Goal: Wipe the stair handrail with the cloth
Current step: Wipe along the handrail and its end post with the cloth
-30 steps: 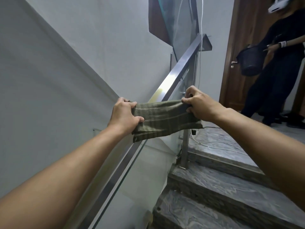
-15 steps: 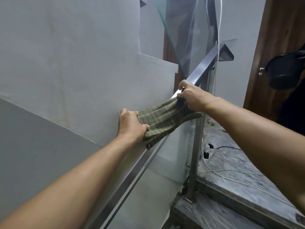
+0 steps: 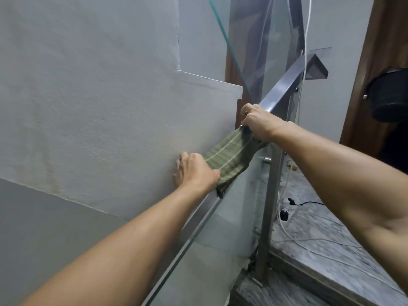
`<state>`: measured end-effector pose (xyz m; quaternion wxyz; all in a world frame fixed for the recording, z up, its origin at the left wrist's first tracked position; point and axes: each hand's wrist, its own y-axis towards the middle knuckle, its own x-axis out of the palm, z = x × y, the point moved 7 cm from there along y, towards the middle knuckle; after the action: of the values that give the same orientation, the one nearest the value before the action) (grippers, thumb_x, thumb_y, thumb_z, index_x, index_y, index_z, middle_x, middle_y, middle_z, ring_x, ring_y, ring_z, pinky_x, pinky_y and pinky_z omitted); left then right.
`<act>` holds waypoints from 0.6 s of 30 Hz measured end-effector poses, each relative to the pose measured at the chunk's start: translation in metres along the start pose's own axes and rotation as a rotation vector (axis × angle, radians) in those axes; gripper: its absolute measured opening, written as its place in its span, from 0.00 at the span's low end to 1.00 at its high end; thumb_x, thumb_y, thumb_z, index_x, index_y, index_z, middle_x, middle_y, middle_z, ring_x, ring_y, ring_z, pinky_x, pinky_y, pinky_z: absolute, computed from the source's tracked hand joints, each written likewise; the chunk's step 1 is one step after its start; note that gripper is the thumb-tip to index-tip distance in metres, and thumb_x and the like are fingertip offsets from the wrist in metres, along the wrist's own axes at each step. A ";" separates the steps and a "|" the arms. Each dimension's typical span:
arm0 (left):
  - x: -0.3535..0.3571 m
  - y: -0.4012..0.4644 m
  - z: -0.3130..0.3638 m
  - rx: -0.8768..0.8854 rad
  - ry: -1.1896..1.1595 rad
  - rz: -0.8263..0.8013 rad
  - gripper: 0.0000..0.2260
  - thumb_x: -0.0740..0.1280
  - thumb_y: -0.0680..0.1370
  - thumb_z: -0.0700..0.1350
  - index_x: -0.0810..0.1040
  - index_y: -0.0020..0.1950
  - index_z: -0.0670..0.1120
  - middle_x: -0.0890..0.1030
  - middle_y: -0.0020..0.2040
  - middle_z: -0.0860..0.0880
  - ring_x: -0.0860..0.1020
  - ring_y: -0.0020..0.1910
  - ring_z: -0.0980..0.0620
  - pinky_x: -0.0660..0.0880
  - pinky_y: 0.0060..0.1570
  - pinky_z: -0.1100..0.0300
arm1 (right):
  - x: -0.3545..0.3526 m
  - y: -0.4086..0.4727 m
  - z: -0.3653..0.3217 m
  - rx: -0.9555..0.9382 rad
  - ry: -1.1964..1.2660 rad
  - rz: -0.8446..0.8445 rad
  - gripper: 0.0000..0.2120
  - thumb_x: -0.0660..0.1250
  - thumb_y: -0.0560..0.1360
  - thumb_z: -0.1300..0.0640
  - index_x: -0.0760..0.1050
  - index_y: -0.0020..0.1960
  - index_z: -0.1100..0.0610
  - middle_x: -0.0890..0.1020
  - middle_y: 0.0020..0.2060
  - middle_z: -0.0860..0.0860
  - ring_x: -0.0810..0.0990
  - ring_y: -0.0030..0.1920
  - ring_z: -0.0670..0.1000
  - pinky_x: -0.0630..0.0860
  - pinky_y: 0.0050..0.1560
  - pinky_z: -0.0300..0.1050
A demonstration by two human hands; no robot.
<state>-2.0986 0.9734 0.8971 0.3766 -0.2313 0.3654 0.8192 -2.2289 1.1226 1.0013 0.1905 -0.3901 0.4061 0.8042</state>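
- The left hand (image 3: 196,171) has its fingers closed around the lower end of the cloth (image 3: 229,159); the right hand (image 3: 259,124) is clenched on the upper end, toward one o'clock.
- The cloth is olive green with pale stripes, pulled taut over the handrail (image 3: 284,87).
- The handrail is flat grey metal, sloping from seven o'clock up to one o'clock and ending in a cut edge.
- A grey wall (image 3: 99,107) stands close at nine o'clock; a glass panel (image 3: 212,246) hangs below the rail, with marble steps (image 3: 320,239) at four o'clock.
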 end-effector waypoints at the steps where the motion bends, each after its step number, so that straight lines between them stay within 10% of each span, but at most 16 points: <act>1: 0.001 0.000 0.000 -0.008 0.026 -0.002 0.21 0.72 0.68 0.54 0.78 0.56 0.44 0.71 0.64 0.43 0.69 0.65 0.42 0.70 0.60 0.49 | -0.001 0.000 0.000 -0.010 -0.007 0.007 0.16 0.66 0.72 0.68 0.79 0.59 0.61 0.70 0.63 0.57 0.67 0.60 0.59 0.70 0.62 0.53; 6: -0.003 0.001 0.009 0.025 0.166 0.013 0.20 0.70 0.68 0.53 0.77 0.57 0.46 0.69 0.63 0.43 0.64 0.65 0.41 0.67 0.60 0.48 | -0.021 -0.002 -0.001 -0.061 -0.009 0.203 0.18 0.70 0.69 0.65 0.80 0.57 0.50 0.75 0.60 0.54 0.67 0.61 0.57 0.64 0.60 0.54; 12: 0.018 0.000 0.044 0.320 -0.034 -0.167 0.22 0.62 0.71 0.42 0.69 0.65 0.42 0.69 0.66 0.44 0.65 0.66 0.43 0.64 0.66 0.51 | 0.003 -0.009 0.001 -0.144 0.078 0.000 0.21 0.62 0.63 0.71 0.81 0.53 0.60 0.83 0.54 0.55 0.77 0.57 0.58 0.74 0.57 0.55; 18: 0.059 0.001 0.031 0.346 0.112 -0.307 0.28 0.51 0.81 0.51 0.47 0.77 0.40 0.47 0.79 0.42 0.47 0.78 0.45 0.48 0.75 0.48 | 0.020 -0.027 -0.002 -0.131 0.087 -0.194 0.35 0.59 0.70 0.62 0.57 0.76 0.46 0.54 0.78 0.51 0.52 0.77 0.51 0.50 0.74 0.47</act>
<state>-2.1385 1.0234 0.8789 0.5101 -0.2612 0.4811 0.6634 -2.2236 1.1369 0.9715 0.2237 -0.4737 0.3208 0.7891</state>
